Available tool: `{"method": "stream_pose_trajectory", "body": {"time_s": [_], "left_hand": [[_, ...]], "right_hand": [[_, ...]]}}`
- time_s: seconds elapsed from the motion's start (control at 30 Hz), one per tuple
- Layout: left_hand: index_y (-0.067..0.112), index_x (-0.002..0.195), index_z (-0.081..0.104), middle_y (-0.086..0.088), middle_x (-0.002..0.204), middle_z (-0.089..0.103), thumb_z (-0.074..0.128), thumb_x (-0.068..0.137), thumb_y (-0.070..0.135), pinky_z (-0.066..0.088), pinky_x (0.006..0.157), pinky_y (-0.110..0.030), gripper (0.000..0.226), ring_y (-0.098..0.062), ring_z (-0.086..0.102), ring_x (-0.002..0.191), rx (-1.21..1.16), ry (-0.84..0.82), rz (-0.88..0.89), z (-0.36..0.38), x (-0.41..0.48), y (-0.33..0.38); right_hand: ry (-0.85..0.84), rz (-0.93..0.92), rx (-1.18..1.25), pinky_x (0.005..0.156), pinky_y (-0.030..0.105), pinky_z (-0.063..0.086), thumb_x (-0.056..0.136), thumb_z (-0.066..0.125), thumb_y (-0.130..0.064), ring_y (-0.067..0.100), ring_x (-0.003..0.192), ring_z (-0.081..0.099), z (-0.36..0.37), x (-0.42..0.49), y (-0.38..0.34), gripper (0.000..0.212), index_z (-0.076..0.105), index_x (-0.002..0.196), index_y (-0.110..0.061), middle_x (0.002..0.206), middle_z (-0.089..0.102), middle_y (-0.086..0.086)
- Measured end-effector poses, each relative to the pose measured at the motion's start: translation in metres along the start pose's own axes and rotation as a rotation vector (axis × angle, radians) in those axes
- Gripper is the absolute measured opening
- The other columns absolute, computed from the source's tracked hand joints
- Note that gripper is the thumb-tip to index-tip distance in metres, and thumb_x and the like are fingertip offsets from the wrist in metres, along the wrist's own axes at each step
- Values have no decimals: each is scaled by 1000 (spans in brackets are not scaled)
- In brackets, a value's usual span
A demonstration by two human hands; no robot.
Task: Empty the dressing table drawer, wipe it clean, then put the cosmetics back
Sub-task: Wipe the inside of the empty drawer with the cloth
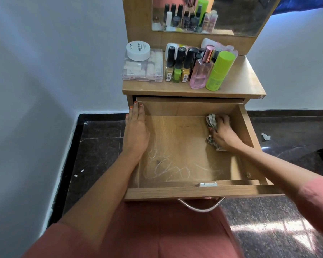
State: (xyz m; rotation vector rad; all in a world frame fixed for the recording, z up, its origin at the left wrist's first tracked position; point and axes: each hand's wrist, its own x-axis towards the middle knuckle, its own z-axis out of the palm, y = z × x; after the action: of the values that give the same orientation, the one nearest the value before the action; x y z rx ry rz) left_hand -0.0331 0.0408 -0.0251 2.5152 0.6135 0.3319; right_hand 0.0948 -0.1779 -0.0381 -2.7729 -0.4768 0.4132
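Observation:
The wooden drawer (194, 191) is pulled out and holds no cosmetics; white scribble marks (166, 168) show on its floor near the front. My right hand (223, 135) grips a crumpled patterned cloth (211, 121) pressed on the drawer floor at the back right. My left hand (136, 127) rests flat with straight fingers along the drawer's left wall. On the dressing table top (241, 84) stand the cosmetics: a clear plastic box (142, 69) with a white jar (138, 50) on it, several nail polish bottles (177, 65), a pink perfume bottle (201, 71) and a green spray bottle (219, 71).
A mirror (231, 15) rises behind the table top. White walls stand at left and behind. The floor is dark tile, with a scrap of paper (265, 136) lying to the right. The drawer's metal handle (199, 206) hangs over my lap.

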Motion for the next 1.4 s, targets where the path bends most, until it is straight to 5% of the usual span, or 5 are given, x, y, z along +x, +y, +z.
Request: {"method": "stream_pose_trajectory", "body": {"time_s": [0.3,0.63,0.93,1.23,1.4], "left_hand": [[7,145,17,-9,156,9,30,95,-3,2,119,-30,53,-20,7,145,-65,19,-10,1,2,-1],[12,143,28,-4,155,20,28,98,8,6,120,-35,45,-20,10,145,-129,34,-44,-2,6,-4],[12,144,28,-4,155,18,28,98,5,3,119,-35,46,-22,6,145,-157,36,-66,-4,4,-2],[11,144,24,-3,155,16,26,97,1,2,120,-31,48,-18,5,145,-177,44,-70,-2,3,-2],[12,144,23,-3,156,15,26,98,3,1,119,-29,47,-18,5,145,-170,39,-67,0,4,-3]], "right_hand": [[63,-16,22,107,46,28,94,38,-12,46,125,32,24,-9,-45,55,13,142,-1,147,5,26],[72,-332,-185,102,40,31,85,54,-21,35,125,32,77,-7,-160,65,23,140,-6,141,27,19],[14,-547,-267,99,42,31,94,36,-28,31,124,33,69,-3,-137,49,26,141,-15,140,29,14],[-281,-965,-411,108,45,25,93,45,-25,28,130,33,55,-41,-93,52,28,142,-22,146,27,13],[-258,-1026,-405,113,45,18,92,49,-23,30,136,29,54,-20,-90,52,32,141,-20,148,30,13]]}}
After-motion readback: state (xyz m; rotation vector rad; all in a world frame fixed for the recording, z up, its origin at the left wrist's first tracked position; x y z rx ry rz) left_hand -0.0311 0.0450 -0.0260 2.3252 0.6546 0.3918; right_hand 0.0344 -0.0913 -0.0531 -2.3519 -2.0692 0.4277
